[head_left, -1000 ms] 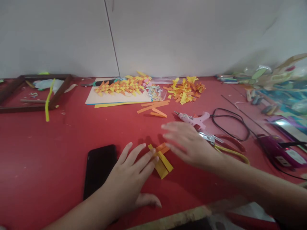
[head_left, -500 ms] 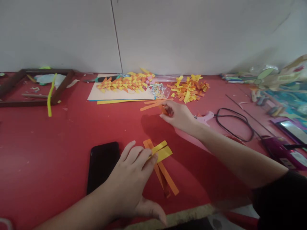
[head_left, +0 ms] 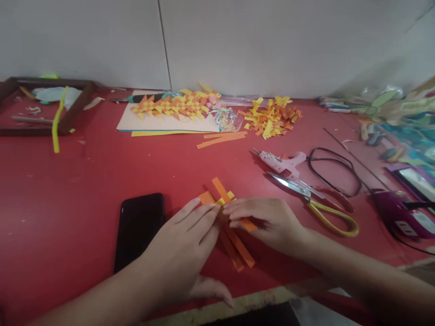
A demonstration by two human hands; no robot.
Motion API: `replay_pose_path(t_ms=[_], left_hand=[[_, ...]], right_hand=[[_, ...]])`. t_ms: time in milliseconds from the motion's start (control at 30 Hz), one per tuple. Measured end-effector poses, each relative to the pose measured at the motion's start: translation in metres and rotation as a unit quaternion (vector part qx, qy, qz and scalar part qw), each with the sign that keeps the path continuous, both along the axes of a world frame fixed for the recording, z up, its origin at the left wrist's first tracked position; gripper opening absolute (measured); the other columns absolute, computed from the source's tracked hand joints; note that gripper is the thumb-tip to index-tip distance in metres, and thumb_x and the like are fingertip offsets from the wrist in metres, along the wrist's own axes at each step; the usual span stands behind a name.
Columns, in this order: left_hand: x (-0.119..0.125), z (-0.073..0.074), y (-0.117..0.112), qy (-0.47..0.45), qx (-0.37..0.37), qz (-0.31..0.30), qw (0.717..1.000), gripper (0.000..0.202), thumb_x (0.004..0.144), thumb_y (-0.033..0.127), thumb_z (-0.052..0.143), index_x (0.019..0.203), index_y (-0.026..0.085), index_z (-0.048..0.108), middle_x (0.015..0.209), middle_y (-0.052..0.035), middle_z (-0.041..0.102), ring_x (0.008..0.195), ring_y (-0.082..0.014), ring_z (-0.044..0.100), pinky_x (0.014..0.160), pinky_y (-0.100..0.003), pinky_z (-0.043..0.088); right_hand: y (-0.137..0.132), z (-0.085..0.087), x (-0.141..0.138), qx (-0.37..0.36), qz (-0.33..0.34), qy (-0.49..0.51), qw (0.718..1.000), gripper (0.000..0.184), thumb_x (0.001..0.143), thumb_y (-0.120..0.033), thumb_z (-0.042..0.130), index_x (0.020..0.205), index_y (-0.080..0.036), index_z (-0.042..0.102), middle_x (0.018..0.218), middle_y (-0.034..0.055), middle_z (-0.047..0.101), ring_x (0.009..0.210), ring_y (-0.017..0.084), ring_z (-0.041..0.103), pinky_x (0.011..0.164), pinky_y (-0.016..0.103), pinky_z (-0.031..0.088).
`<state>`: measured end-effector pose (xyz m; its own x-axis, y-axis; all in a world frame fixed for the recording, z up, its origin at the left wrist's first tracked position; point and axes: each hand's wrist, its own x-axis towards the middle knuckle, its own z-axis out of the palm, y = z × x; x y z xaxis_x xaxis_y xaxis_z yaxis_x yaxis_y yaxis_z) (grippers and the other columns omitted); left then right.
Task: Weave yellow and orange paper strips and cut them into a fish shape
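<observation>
Crossed yellow and orange paper strips (head_left: 239,248) lie on the red table under my two hands. The fingers of my left hand (head_left: 190,242) stretch out flat and press the crossing down, with the thumb spread away below. From the right, my right hand (head_left: 272,222) closes on another orange paper strip (head_left: 220,188), whose ends show above and below the fingers. Its fingertips meet those of my left hand at the crossing and hide much of it. A black phone (head_left: 137,231) lies just left of my left hand.
Scissors (head_left: 312,201) and a pink glue gun (head_left: 283,164) with a black cord lie to the right. Behind are loose orange strips (head_left: 220,140), folded paper pieces (head_left: 272,120) and a woven paper band (head_left: 170,107). A brown frame (head_left: 78,108) stands back left.
My right hand has come back from the loose orange strips toward me, bringing an orange strip to the crossed strips. The scissors and glue gun are now uncovered. My left hand stays on the crossing.
</observation>
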<state>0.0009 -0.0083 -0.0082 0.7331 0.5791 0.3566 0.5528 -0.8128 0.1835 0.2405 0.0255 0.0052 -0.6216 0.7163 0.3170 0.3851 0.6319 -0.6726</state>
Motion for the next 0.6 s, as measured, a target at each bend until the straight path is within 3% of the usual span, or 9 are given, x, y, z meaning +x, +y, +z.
replay_pose_path(t_ms=[67,133,200,267,367,467,600], left_hand=[[0.000,0.002,0.000,0.008,-0.009,-0.001,1.000,0.097,0.077,0.087,0.037,0.121,0.006,0.064,0.127,-0.0189,0.066,0.121,-0.0304,0.060,0.115,-0.043,0.031],[0.001,0.003,-0.001,0.015,-0.020,-0.004,1.000,0.096,0.075,0.088,0.038,0.117,0.006,0.066,0.126,-0.0197,0.067,0.118,-0.0313,0.062,0.112,-0.044,0.035],[0.001,0.004,-0.002,0.017,-0.025,-0.002,1.000,0.094,0.074,0.088,0.040,0.114,0.007,0.068,0.122,-0.0185,0.069,0.117,-0.0313,0.062,0.112,-0.044,0.035],[0.001,0.003,-0.003,0.013,-0.028,0.007,1.000,0.092,0.075,0.087,0.041,0.113,0.007,0.068,0.119,-0.0165,0.070,0.119,-0.0307,0.061,0.115,-0.043,0.033],[0.000,0.003,-0.004,0.018,-0.018,0.004,1.000,0.092,0.076,0.085,0.043,0.119,0.006,0.066,0.120,-0.0172,0.069,0.121,-0.0317,0.059,0.114,-0.044,0.033],[0.000,0.003,-0.005,0.033,0.005,-0.008,0.999,0.095,0.075,0.084,0.046,0.123,0.004,0.064,0.124,-0.0199,0.067,0.120,-0.0342,0.059,0.110,-0.047,0.036],[-0.001,0.003,-0.007,0.045,0.002,-0.004,0.999,0.094,0.076,0.083,0.045,0.123,0.004,0.064,0.128,-0.0206,0.066,0.117,-0.0335,0.060,0.104,-0.044,0.041]], right_hand=[[0.000,0.000,0.005,-0.024,0.046,0.028,0.998,0.031,0.090,-0.047,0.063,0.105,-0.021,0.069,0.098,0.0063,0.077,0.097,0.017,0.073,0.093,0.032,0.055],[0.001,0.003,0.010,-0.069,0.086,0.065,0.992,0.060,0.091,-0.068,0.044,0.115,-0.018,0.067,0.103,0.0103,0.076,0.100,0.021,0.072,0.100,0.041,0.050],[0.001,0.005,0.012,-0.116,0.076,0.093,0.986,0.071,0.097,-0.068,0.022,0.117,-0.018,0.068,0.107,0.0116,0.075,0.101,0.022,0.071,0.100,0.042,0.050],[-0.001,0.006,0.011,-0.117,0.007,0.081,0.990,0.054,0.103,-0.052,0.026,0.110,-0.021,0.069,0.101,0.0080,0.077,0.094,0.018,0.073,0.090,0.034,0.056],[-0.002,0.002,0.005,-0.041,-0.084,0.014,0.996,0.017,0.098,-0.024,0.051,0.101,-0.023,0.068,0.089,0.0014,0.077,0.079,0.012,0.073,0.073,0.021,0.057],[-0.002,-0.003,0.000,0.022,-0.093,-0.024,0.995,0.011,0.090,-0.016,0.062,0.097,-0.022,0.067,0.085,-0.0010,0.076,0.074,0.010,0.072,0.070,0.018,0.056],[0.000,-0.008,0.001,0.039,-0.109,-0.038,0.993,0.009,0.088,-0.015,0.064,0.095,-0.021,0.065,0.084,-0.0004,0.074,0.073,0.010,0.070,0.069,0.018,0.055]])
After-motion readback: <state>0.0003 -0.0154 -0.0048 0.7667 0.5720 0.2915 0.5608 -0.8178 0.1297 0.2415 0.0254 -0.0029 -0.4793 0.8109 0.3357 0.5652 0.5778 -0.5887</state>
